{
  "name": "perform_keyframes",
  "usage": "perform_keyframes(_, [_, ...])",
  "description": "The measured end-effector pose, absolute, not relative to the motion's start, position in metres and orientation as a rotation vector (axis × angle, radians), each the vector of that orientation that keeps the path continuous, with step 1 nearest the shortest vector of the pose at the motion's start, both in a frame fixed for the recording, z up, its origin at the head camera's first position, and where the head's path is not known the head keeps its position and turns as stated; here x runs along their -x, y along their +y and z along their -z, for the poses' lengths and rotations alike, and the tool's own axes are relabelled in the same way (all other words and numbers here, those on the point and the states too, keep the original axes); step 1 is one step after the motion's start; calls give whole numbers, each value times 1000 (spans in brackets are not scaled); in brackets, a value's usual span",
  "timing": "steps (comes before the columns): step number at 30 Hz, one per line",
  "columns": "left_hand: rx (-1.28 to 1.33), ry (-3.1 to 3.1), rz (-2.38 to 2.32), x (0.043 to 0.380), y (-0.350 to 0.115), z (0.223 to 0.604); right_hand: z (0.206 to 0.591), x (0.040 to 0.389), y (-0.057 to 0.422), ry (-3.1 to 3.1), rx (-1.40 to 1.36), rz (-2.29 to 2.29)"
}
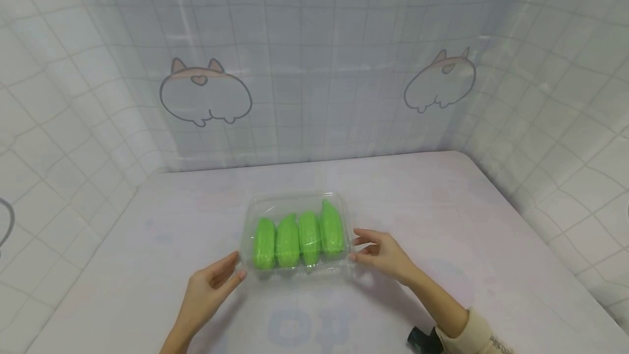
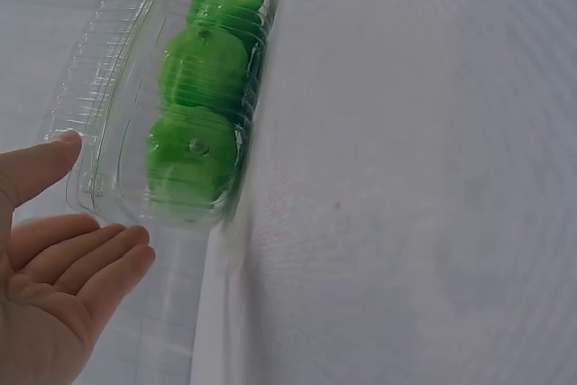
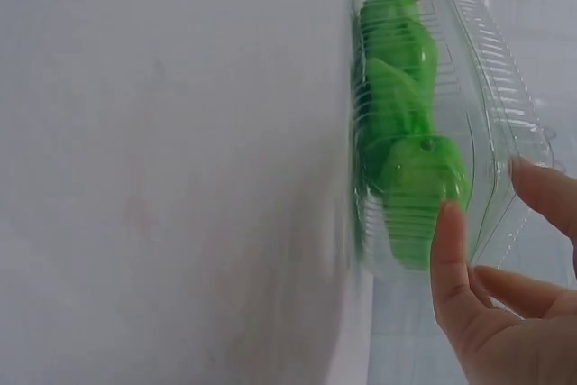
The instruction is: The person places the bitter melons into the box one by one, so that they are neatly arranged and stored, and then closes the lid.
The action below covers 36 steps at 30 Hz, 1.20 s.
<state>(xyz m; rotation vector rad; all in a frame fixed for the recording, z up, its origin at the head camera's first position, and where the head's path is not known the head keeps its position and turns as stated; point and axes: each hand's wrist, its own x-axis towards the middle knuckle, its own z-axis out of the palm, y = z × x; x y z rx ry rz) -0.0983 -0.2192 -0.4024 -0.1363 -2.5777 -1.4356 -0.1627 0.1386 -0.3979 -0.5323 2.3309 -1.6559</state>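
Note:
A clear plastic clamshell box [image 1: 267, 206] lies on the table with several long, green, fruit-like pieces [image 1: 288, 242] side by side inside. They look smooth and taper at one end. My left hand [image 1: 206, 291] is at the box's near left corner; in the left wrist view the thumb [image 2: 63, 155] meets the lid's edge, while the other fingers extend below the corner. On the opposite side, my right hand [image 1: 385, 255] has its fingertips at the right edge. The right wrist view shows fingers [image 3: 448, 250] over the box's side wall, close to a green piece.
A pale table [image 1: 422, 195] extends around the box. Behind it and at both sides hangs white grid-patterned sheeting [image 1: 314, 70] with cartoon animal drawings [image 1: 206, 94]. A dark device [image 1: 423, 340] sits at the right wrist beside a beige sleeve [image 1: 474, 335].

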Motion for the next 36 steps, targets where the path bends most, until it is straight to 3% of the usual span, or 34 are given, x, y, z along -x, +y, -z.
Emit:
perform_keyframes(14, [124,-2544,1432,115,-219,404,396,169,137,2311,505,1611])
perform_keyframes(36, [-59,-2479,1614,178,-208,409,403,223,136,2284,292,1867])
